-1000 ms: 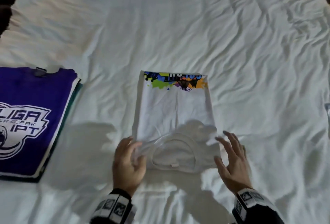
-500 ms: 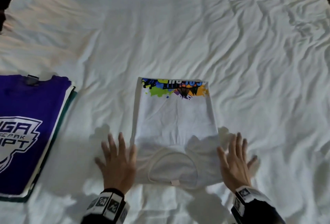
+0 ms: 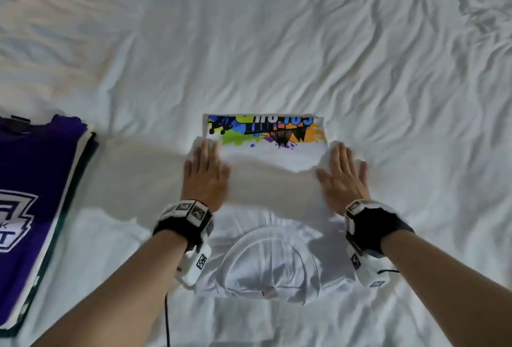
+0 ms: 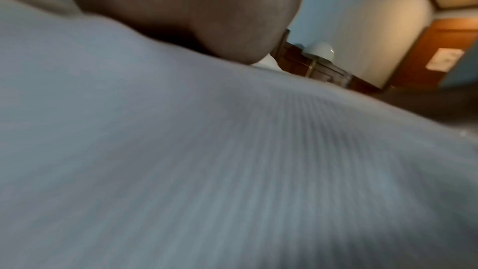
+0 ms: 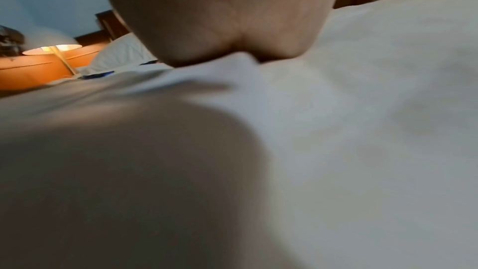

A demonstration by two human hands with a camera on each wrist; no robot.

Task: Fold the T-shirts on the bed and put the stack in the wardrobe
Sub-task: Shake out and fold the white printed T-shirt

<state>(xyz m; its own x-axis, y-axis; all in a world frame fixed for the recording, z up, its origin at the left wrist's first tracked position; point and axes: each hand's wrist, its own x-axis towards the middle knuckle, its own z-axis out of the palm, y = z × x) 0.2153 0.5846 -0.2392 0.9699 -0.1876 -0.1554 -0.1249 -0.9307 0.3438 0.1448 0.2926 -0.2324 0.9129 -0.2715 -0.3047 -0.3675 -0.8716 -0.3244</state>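
A folded white T-shirt (image 3: pixel 266 236) with a colourful print along its far edge lies in the middle of the bed, collar nearest me. My left hand (image 3: pixel 205 172) lies flat with straight fingers on its left side, just below the print. My right hand (image 3: pixel 342 175) lies flat in the same way on its right side. Both wrist views are blurred and show only a palm pressed on white cloth (image 4: pixel 207 150) (image 5: pixel 362 130). A stack of folded shirts (image 3: pixel 30 194), purple one on top, sits at the left.
The rumpled white bed sheet (image 3: pixel 304 42) spreads on all sides. A cable (image 3: pixel 167 319) hangs from my left wrist device. In the wrist views a lit lamp (image 5: pixel 51 49) on a wooden bedside unit and a dark wooden headboard (image 4: pixel 310 64) stand beyond the bed.
Both hands have slid away from me along the white shirt's sides, from beside the collar up to just below the print. The shirt and the purple stack have stayed in place.
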